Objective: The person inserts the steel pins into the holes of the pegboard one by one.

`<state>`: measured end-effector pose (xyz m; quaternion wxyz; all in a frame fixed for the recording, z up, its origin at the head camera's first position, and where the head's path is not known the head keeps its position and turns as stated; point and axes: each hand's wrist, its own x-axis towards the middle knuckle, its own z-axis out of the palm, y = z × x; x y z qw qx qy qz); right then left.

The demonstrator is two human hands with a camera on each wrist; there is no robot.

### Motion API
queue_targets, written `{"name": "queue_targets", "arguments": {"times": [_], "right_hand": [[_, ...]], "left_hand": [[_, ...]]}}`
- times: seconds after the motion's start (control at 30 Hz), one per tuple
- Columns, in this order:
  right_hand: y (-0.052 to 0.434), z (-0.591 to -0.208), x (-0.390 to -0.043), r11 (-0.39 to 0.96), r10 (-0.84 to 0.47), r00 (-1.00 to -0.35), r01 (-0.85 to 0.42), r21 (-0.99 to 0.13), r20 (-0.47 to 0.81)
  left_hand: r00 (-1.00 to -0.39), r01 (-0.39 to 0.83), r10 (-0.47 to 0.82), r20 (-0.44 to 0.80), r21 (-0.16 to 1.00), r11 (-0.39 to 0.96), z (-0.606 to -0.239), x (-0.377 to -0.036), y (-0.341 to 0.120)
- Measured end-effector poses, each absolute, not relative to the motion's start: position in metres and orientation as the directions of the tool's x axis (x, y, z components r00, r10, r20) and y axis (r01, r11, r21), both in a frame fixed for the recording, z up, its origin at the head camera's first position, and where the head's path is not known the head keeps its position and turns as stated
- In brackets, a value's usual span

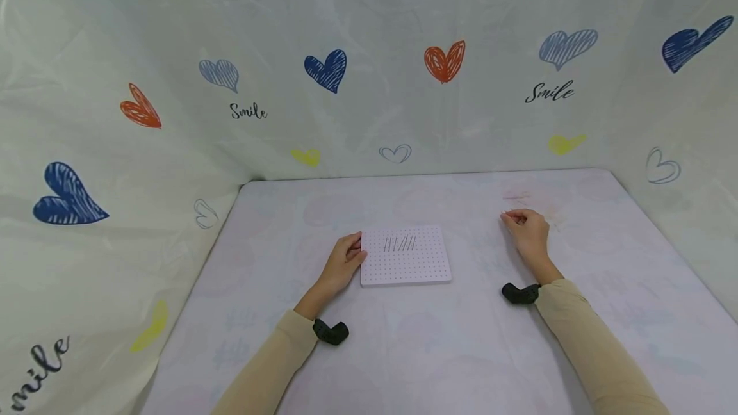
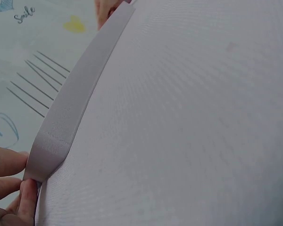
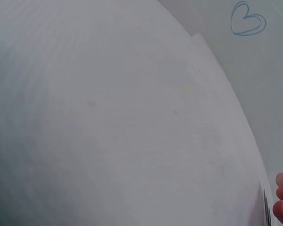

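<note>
My left hand [image 1: 341, 262] holds a white board with a grid of small holes [image 1: 406, 271] by its left edge. In the left wrist view, the fingers [image 2: 7, 162] grip the board's corner [image 2: 52, 146]. Several thin dark metal pins [image 1: 400, 244] stand up from the board in a row. Off to the right, my right hand [image 1: 529, 232] is low over the table, its fingertips drawn together. In the right wrist view, thin dark pins [image 3: 267, 207] show right beside its fingertips [image 3: 282, 210]; I cannot tell whether it pinches one.
The board lies on a table with a pale cloth [image 1: 415, 351]. A white curtain [image 1: 369, 11] printed with hearts and "Smile" hangs behind and at the sides. Dark wrist devices [image 1: 331, 333] sit at both cuffs. Faint reddish marks [image 1: 517, 196] show beyond the right hand.
</note>
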<state>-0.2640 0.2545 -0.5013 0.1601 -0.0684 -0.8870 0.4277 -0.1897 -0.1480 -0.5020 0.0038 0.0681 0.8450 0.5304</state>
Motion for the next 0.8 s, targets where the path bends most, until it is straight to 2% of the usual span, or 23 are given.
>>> {"name": "queue_targets", "arguments": {"times": [0.8], "right_hand": [[0.2584,-0.5103,-0.2689,0.675,0.278,-0.923,-0.011,-0.738,0.268]], "left_hand": [[-0.99,0.119,0.117,0.077,0.903,0.413,-0.5024,-0.1892,-0.1477]]}}
